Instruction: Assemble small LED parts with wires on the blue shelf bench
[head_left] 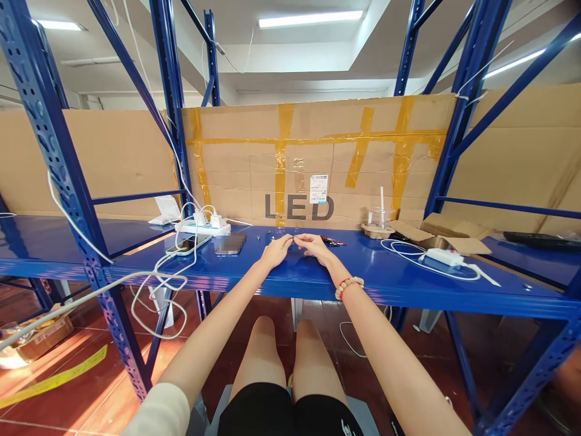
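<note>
Over the blue shelf top [290,275], my left hand [276,252] and my right hand [313,247] meet at the fingertips. Both are closed in a pinch, and whatever lies between the fingers is too small to make out. A beaded bracelet [348,287] circles my right wrist. Just beyond my right hand lie some thin red and dark items that look like pens [333,241]. A few tiny dark pieces [258,237] are scattered behind and left of my left hand. Farther left is a flat dark rectangular object [230,244], blurred.
A phone [187,244] and a white power strip [204,228] with tangled cables stand at left. At right are a clear cup with a straw [379,218], cardboard flaps [467,244] and a white adapter with a cord [445,257]. A taped cardboard panel [240,169] closes the back; blue posts flank it.
</note>
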Action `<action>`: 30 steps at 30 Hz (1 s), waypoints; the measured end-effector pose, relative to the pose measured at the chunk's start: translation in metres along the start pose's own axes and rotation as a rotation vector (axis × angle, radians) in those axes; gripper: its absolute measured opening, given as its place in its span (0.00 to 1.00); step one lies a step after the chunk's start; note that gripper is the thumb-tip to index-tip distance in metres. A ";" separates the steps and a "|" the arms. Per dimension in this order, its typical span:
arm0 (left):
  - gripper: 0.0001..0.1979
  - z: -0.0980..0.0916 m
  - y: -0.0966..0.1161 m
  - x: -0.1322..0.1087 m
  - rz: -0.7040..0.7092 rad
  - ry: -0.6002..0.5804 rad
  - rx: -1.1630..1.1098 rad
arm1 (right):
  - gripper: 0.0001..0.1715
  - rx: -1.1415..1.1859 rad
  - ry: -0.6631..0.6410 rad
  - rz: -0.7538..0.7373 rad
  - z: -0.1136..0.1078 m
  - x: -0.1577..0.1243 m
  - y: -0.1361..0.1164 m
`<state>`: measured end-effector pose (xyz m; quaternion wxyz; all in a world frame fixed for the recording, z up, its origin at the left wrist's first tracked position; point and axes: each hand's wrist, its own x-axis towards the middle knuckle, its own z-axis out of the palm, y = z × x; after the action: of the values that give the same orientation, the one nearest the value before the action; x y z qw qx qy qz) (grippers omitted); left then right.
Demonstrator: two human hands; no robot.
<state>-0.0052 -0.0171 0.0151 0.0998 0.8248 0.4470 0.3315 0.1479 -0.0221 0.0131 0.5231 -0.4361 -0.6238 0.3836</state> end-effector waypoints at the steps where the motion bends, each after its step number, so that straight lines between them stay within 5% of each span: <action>1: 0.18 0.000 -0.001 0.000 0.004 -0.004 0.006 | 0.21 0.009 -0.004 0.012 -0.001 0.000 0.001; 30: 0.18 0.006 -0.012 0.004 0.152 -0.109 0.007 | 0.19 0.029 -0.124 -0.047 -0.008 0.003 0.012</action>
<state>-0.0080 -0.0057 0.0069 0.0958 0.8734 0.3783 0.2914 0.1576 -0.0153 0.0041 0.4986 -0.3889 -0.6593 0.4066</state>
